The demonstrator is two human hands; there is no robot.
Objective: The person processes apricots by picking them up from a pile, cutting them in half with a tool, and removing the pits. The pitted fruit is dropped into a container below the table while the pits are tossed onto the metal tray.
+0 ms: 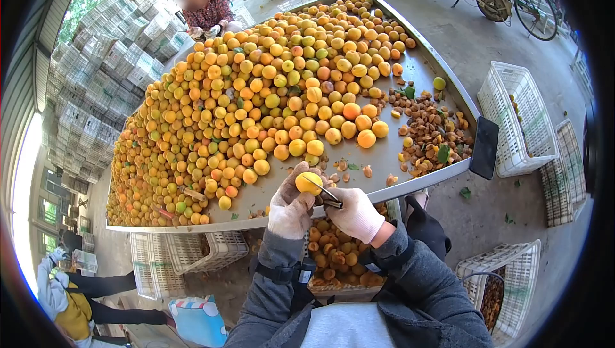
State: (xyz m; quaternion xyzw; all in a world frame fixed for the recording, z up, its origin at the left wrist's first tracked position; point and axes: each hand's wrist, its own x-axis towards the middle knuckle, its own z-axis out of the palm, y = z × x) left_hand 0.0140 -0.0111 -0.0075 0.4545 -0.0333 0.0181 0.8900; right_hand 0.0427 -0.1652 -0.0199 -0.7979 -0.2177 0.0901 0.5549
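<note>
My left hand [290,204], in a soiled white glove, holds a yellow apricot [308,183] just above the table's near edge. In a white glove too, my right hand [353,212] grips a small knife [332,201], its blade touching the apricot's right side. Beyond both hands a large heap of apricots [256,104] covers much of the metal table [282,210]. Below my hands stands a crate holding halved apricots [343,258]. To the right on the tabletop lies a pile of brown pits [435,127] with some leaves.
A phone [485,147] sits at the table's right corner. White plastic crates [519,120] stand on the floor at right, with others [206,252] under the near left edge. Another person [206,8] works across the table; a second person [73,309] is at lower left.
</note>
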